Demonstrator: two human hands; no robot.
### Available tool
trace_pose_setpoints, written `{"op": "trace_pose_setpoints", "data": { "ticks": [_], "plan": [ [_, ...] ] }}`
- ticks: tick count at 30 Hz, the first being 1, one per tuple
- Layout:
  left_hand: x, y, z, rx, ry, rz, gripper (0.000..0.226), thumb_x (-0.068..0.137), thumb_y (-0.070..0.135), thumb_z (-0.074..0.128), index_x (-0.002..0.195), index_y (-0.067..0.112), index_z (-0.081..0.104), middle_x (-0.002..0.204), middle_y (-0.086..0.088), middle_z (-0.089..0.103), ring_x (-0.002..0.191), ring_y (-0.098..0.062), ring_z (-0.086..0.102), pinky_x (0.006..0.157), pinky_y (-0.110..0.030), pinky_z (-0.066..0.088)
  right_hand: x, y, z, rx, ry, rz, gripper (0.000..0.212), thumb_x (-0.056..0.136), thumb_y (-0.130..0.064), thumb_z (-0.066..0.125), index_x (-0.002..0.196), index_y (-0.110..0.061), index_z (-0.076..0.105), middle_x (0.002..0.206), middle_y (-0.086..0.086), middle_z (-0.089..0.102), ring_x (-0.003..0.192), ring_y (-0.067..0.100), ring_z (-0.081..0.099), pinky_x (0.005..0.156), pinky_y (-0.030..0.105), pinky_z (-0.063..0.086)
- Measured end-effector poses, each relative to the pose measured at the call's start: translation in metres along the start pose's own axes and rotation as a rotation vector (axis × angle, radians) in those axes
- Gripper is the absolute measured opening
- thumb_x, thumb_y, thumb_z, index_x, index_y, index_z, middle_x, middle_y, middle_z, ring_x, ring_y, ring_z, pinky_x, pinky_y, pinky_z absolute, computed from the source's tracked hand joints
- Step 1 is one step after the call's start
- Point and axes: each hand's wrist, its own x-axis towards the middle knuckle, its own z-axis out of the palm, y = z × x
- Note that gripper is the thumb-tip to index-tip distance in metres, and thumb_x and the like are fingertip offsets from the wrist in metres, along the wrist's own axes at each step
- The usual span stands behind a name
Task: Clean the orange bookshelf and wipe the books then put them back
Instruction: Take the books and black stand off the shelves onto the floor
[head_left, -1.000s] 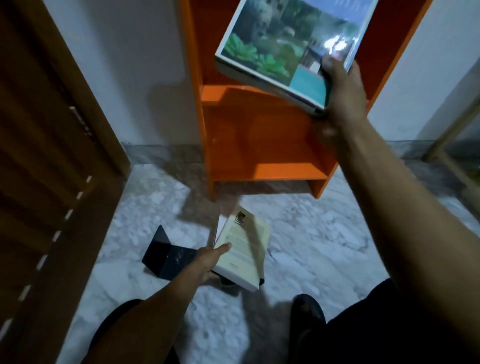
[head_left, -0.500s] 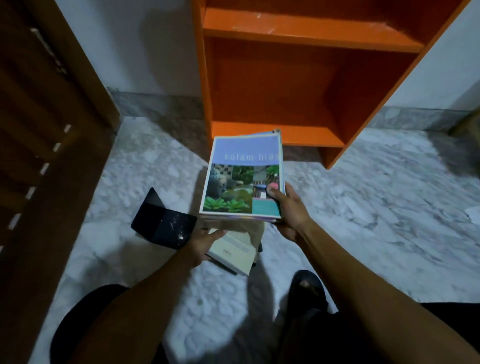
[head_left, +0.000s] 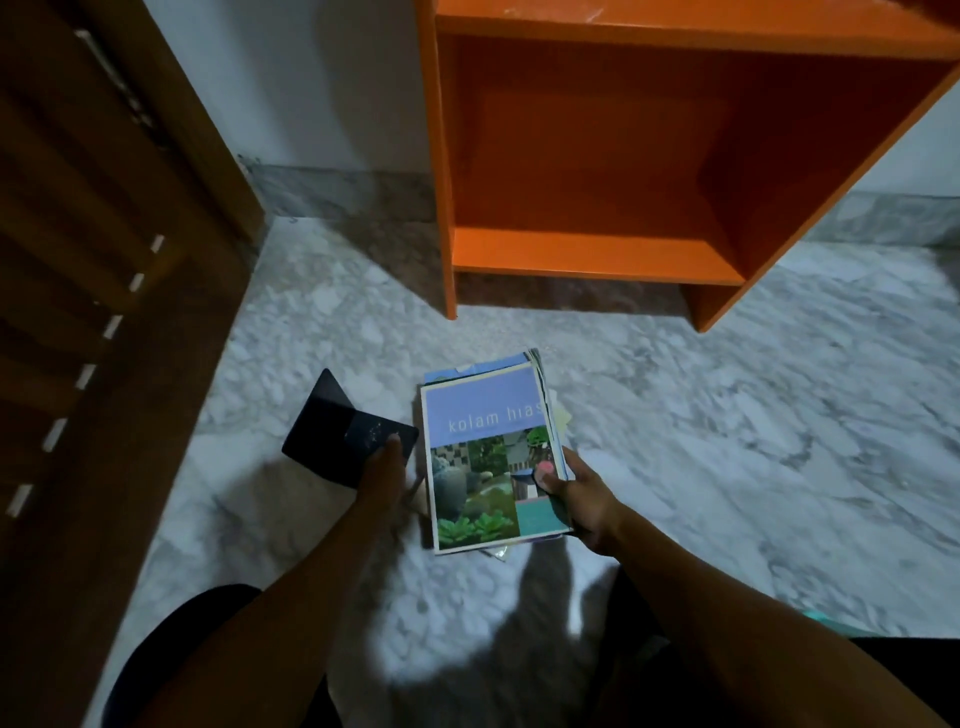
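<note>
The orange bookshelf (head_left: 597, 249) stands against the wall, and its lower compartment holds nothing. A book with a garden cover reading "kolam hias" (head_left: 483, 452) lies flat on a small pile of books on the marble floor in front of it. My right hand (head_left: 576, 493) grips this book at its lower right edge, thumb on the cover. My left hand (head_left: 382, 473) rests at the pile's left edge, its fingers hidden by the top book. A dark blue booklet (head_left: 332, 431) lies half open on the floor just left of that hand.
A brown wooden door (head_left: 78, 260) fills the left side. Grey marble floor (head_left: 727, 415) stretches to the right of the pile. My knees in dark trousers (head_left: 171, 649) are at the bottom of the view.
My right hand brought the garden book down from in front of the shelf onto the cream book on the floor. My left hand stayed by the pile.
</note>
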Motion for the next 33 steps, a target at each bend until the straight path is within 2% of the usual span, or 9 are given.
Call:
{"op": "trace_pose_setpoints", "data": {
  "ticks": [3,5,7,8,10,17,26,28,33],
  "plan": [
    [-0.006,0.017,-0.001,0.131,0.078,0.130,0.040,0.106,0.015,0.036,0.066,0.014,0.042,0.071,-0.009,0.045,0.084,-0.028,0.048,0.074,-0.036,0.032,0.010,0.004,0.004,-0.193,0.126,-0.044,0.019,0.096,0.003,0.055,0.113,-0.001,0.060,0.084,0.016,0.056,0.051,0.005,0.053,0.052,0.014,0.045],
    [-0.017,0.035,0.001,0.213,0.114,0.197,0.039,0.104,0.015,0.033,0.066,0.019,0.037,0.070,0.000,0.040,0.080,-0.023,0.044,0.073,-0.032,0.029,0.019,0.000,0.003,-0.288,0.137,-0.018,0.025,0.093,-0.001,0.062,0.117,-0.003,0.058,0.083,0.015,0.060,0.061,0.014,0.060,0.060,0.020,0.054],
    [-0.025,0.052,0.003,0.187,0.117,0.273,0.031,0.098,0.030,0.034,0.083,0.014,0.056,0.088,-0.004,0.058,0.085,-0.026,0.053,0.079,-0.030,0.033,0.030,-0.010,-0.001,-0.476,0.126,0.008,0.055,0.085,-0.017,0.073,0.134,-0.012,0.049,0.105,0.016,0.066,0.093,0.031,0.066,0.088,0.039,0.056],
    [-0.027,0.061,0.004,0.154,0.124,0.307,0.036,0.098,0.033,0.037,0.104,0.009,0.063,0.108,-0.011,0.064,0.100,-0.029,0.058,0.083,-0.028,0.035,0.035,-0.018,-0.005,-0.578,0.129,0.016,0.067,0.084,-0.024,0.075,0.142,-0.017,0.041,0.119,0.019,0.062,0.107,0.036,0.062,0.096,0.043,0.051],
    [-0.034,0.081,0.004,0.152,0.125,0.353,0.038,0.104,0.029,0.043,0.133,0.008,0.056,0.136,-0.013,0.058,0.124,-0.032,0.053,0.091,-0.025,0.035,0.043,-0.042,-0.008,-0.669,0.140,0.006,0.077,0.087,-0.035,0.071,0.151,-0.019,0.030,0.137,0.021,0.051,0.121,0.040,0.054,0.104,0.048,0.045],
    [-0.118,0.188,-0.019,0.315,0.052,0.379,0.040,0.104,0.029,0.044,0.141,0.013,0.050,0.143,-0.012,0.054,0.130,-0.029,0.049,0.094,-0.024,0.032,-0.033,-0.183,-0.002,-0.698,0.084,-0.106,0.057,0.099,-0.034,0.055,0.149,-0.015,0.036,0.143,0.021,0.048,0.124,0.038,0.053,0.102,0.042,0.045],
    [-0.292,0.365,-0.093,0.381,-0.013,0.446,0.039,0.104,0.029,0.047,0.139,0.014,0.051,0.140,-0.014,0.055,0.125,-0.031,0.052,0.088,-0.025,0.036,-0.218,-0.368,-0.005,-0.696,0.075,-0.159,0.055,0.102,-0.032,0.050,0.150,-0.015,0.033,0.154,0.019,0.035,0.127,0.038,0.050,0.096,0.040,0.044],
    [-0.335,0.401,-0.108,0.380,-0.039,0.477,0.040,0.104,0.029,0.047,0.141,0.012,0.049,0.141,-0.016,0.054,0.128,-0.030,0.050,0.090,-0.025,0.037,-0.262,-0.403,-0.007,-0.712,0.079,-0.185,0.055,0.102,-0.033,0.051,0.150,-0.014,0.033,0.153,0.018,0.037,0.132,0.037,0.046,0.103,0.041,0.042],
    [-0.435,0.479,-0.137,0.446,-0.103,0.546,0.043,0.105,0.035,0.041,0.144,0.016,0.045,0.144,-0.007,0.051,0.129,-0.025,0.049,0.094,-0.028,0.036,-0.367,-0.476,-0.008,-0.735,0.113,-0.274,0.054,0.101,-0.032,0.052,0.149,-0.014,0.036,0.147,0.022,0.044,0.125,0.039,0.052,0.099,0.043,0.047]
  ]
}}
